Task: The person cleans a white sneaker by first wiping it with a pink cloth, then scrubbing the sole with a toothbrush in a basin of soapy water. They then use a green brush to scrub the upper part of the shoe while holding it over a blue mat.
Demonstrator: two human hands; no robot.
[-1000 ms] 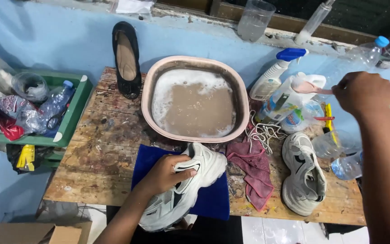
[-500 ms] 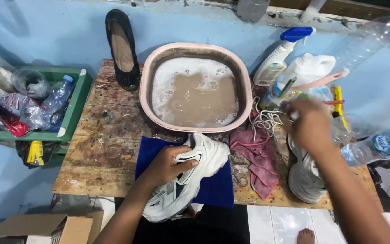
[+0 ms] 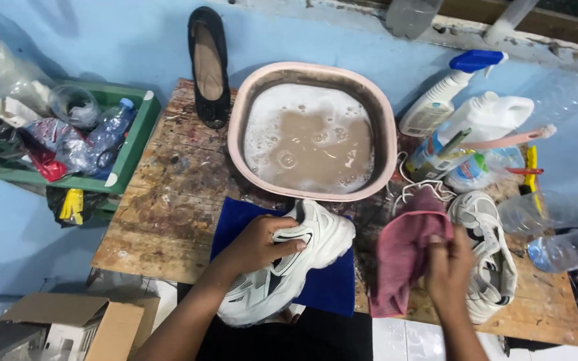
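Two hands busy | my left hand [image 3: 257, 246] grips white sneaker [image 3: 289, 264] at table's [image 3: 168, 207] front edge | right hand [image 3: 448, 267] clutches pink cloth [image 3: 403, 257]

Light's pretty even and soft from up top, no hard shadows, just a faint one under my left hand [image 3: 260, 244] on the white sneaker [image 3: 285, 274]. Soapy water in the pink basin [image 3: 312, 130] throws a bit of shine. My right hand [image 3: 449, 267] and the pink rag [image 3: 403, 257] are slightly motion-blurred. Wide lens bends the edges, corners go soft.
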